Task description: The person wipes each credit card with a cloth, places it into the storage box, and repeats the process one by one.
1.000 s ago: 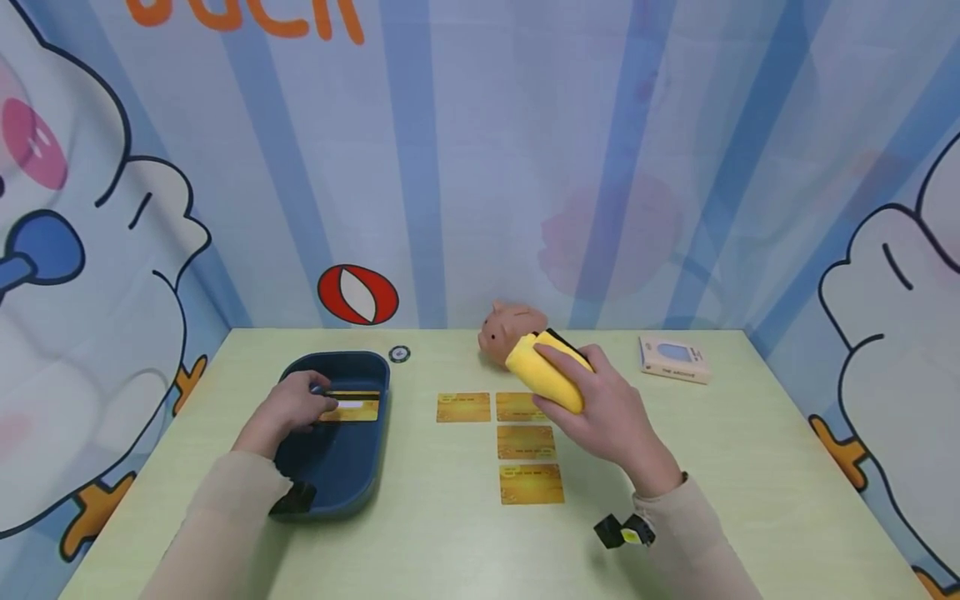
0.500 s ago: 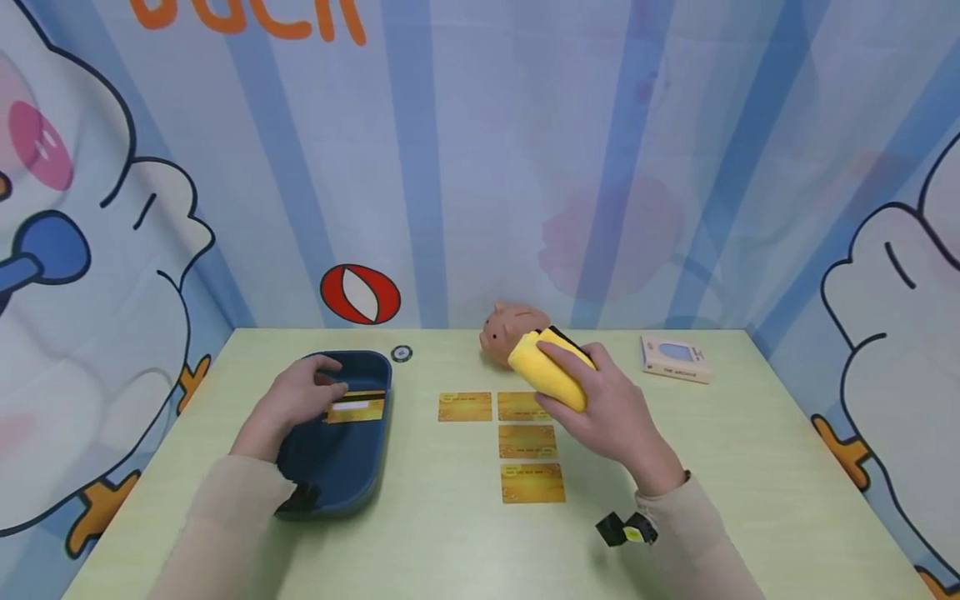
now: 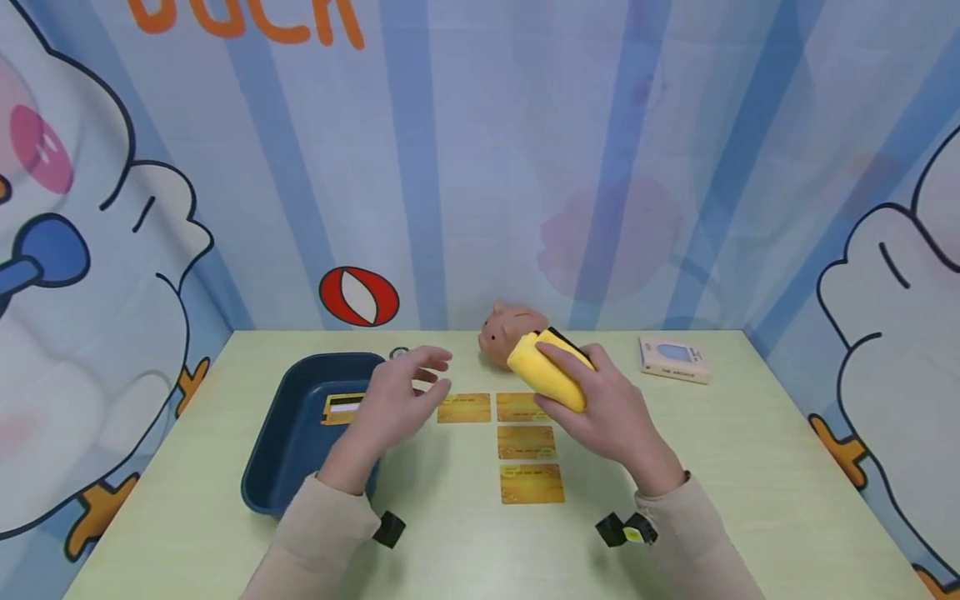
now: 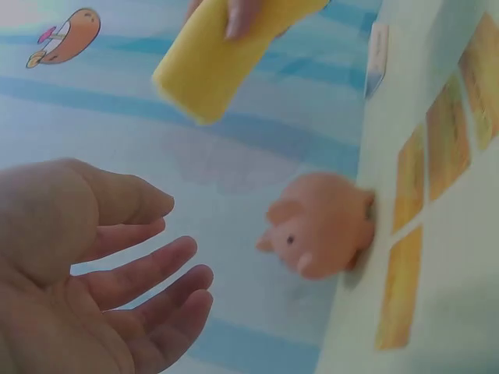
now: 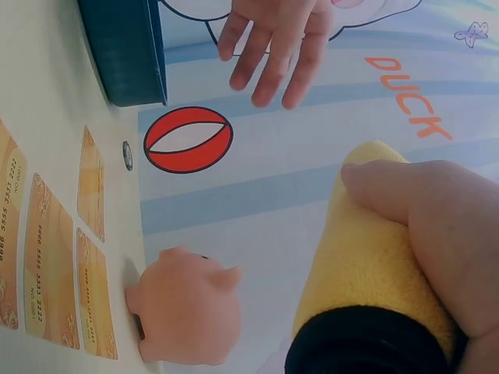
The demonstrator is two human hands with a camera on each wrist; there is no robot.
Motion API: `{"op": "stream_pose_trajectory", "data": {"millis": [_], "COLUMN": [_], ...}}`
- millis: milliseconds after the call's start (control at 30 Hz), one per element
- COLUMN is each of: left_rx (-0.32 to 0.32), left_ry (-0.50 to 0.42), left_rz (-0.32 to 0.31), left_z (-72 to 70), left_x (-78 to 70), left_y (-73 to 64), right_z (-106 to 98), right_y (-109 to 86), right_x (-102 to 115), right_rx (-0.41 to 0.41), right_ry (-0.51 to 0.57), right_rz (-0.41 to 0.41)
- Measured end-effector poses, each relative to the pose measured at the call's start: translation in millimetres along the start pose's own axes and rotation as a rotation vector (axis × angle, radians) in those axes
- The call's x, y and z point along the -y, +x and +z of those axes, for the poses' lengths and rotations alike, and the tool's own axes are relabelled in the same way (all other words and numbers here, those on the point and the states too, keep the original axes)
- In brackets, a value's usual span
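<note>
My right hand grips a yellow fuzzy roll with a black end, its thumb along the side. The roll is held up in front of the pink piggy bank and overlaps it in the head view. My left hand is in the air with fingers spread and slightly bent, holding nothing. It is over the right side of the blue tray and partly hides a gold card lying inside with its stripe side up. Several more gold cards lie flat on the table, between and below my hands.
A small round chip lies behind the tray's right corner, partly covered by my left hand in the head view. At the back right is a pale pink box. A printed curtain rises behind the table.
My left hand has let go of the card in the tray, lifted and moved right, out over the tray's right edge. My right hand keeps hold of the yellow roll in the same place.
</note>
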State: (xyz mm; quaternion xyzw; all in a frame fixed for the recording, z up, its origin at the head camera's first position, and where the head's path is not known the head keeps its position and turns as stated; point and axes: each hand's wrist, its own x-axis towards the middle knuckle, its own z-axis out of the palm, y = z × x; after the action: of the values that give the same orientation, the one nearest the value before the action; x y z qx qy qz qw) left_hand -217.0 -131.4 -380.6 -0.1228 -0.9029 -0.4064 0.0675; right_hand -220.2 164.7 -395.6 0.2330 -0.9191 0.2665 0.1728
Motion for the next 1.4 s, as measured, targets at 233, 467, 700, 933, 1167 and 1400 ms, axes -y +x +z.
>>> {"op": "stream_pose_trajectory", "data": {"millis": [233,467,700,933,1167,1400], "left_rx": [-0.001,0.007,-0.048,-0.045,0.000,0.011], "left_ry": [-0.072,-0.104,-0.062,0.075,0.221,0.281], "left_rz": [-0.023,-0.108,-0.161,-0.247,-0.345,-0.374], "left_z": [40.7,64.3,78.8,92.6,99.7,100.2], "left_x": [0.9,19.9,40.4,55.8,54.5,51.0], "left_y": [2.1,10.2,20.0,25.8,24.4,23.1], "right_z": [-0.3,-0.5,-1.2,-1.9,0.3,0.5], "right_y": [1.1,2.0,2.1,1.3,0.5,0.6], "right_x": [1.7,0.6,-1.8,-1.6,-1.7,-1.0], "right_rx": [-0.011,-0.017,-0.019,-0.005,0.002,0.002], "right_ry": [-0.005,0.010,0.007,0.015,0.011,0.009], "right_rz": [-0.018,-0.019,-0.018,-0.008,-0.009,-0.004]}}
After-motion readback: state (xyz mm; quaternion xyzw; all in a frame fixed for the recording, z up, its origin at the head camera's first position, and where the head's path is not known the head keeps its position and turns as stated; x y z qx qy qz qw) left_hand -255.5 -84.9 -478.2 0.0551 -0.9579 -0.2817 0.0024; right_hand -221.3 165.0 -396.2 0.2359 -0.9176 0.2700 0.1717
